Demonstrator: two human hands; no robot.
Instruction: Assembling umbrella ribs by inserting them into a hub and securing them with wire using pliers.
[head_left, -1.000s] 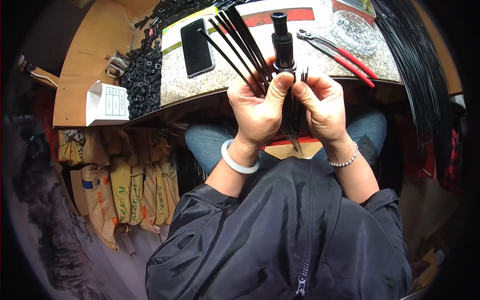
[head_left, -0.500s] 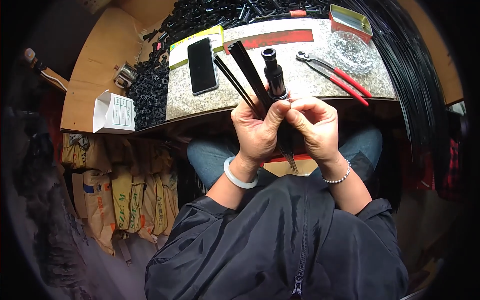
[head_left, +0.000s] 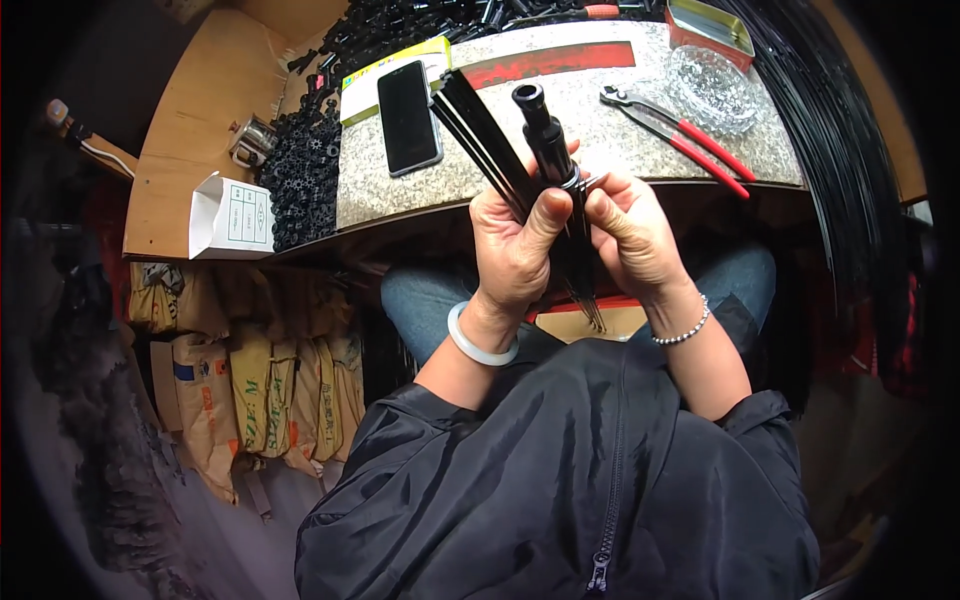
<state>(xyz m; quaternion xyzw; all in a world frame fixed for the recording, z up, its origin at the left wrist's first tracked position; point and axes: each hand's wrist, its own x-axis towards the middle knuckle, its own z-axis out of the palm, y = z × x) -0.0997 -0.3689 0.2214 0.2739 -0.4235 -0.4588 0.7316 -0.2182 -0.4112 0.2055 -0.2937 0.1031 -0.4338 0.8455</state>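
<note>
A black stepped tube (head_left: 549, 145) with a hollow top and a wider collar stands tilted between my hands. My left hand (head_left: 510, 252) is closed around a bundle of thin black rods (head_left: 482, 137), its thumb pressed near the tube's collar. The rods fan up to the left of the tube, and their thin lower ends show below my hands. My right hand (head_left: 640, 238) is closed at the collar's right side, thumb and fingertips together. Whatever lies between those fingertips is too small to name.
On the speckled worktop (head_left: 370, 200) lie a phone (head_left: 409, 117), red-handled pliers (head_left: 680, 140) and a glass dish (head_left: 712, 92). Small black parts (head_left: 302, 170) pile up left and behind. Long black rods (head_left: 840, 140) hang over the right edge. A white box (head_left: 230, 218) stands left.
My right thumb and fingers have shifted slightly right, away from my left thumb. The tube tilts a little more to the left, and the rods have drawn closer together.
</note>
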